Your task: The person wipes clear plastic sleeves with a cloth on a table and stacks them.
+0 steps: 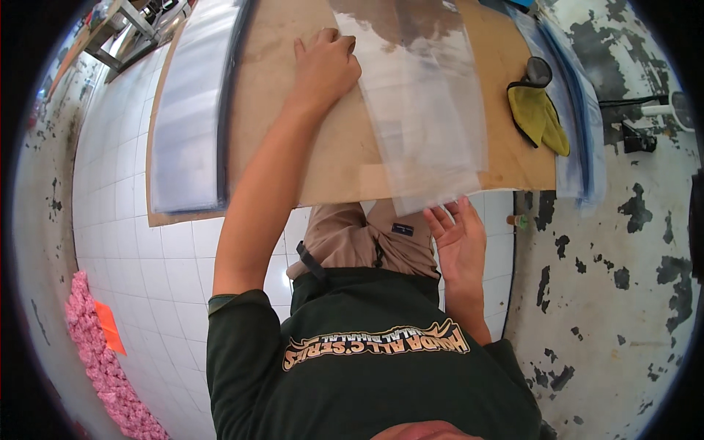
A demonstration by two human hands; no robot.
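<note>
A long clear plastic sheet lies over a brown cardboard board, its near end hanging a little past the board's edge. My left hand reaches far across the board, palm down, with bent fingers closed at the sheet's left edge. The exact grip is partly hidden under the fingers. At the sheet's near right corner is my right hand, palm up. Its fingers are slightly curled and apart, the tips touching the plastic's edge.
Stacks of clear plastic lie on the left and right sides. A yellow-green cloth pouch sits beside a dark round object at right. A pink textured strip and an orange piece are at lower left, beside white floor tiles.
</note>
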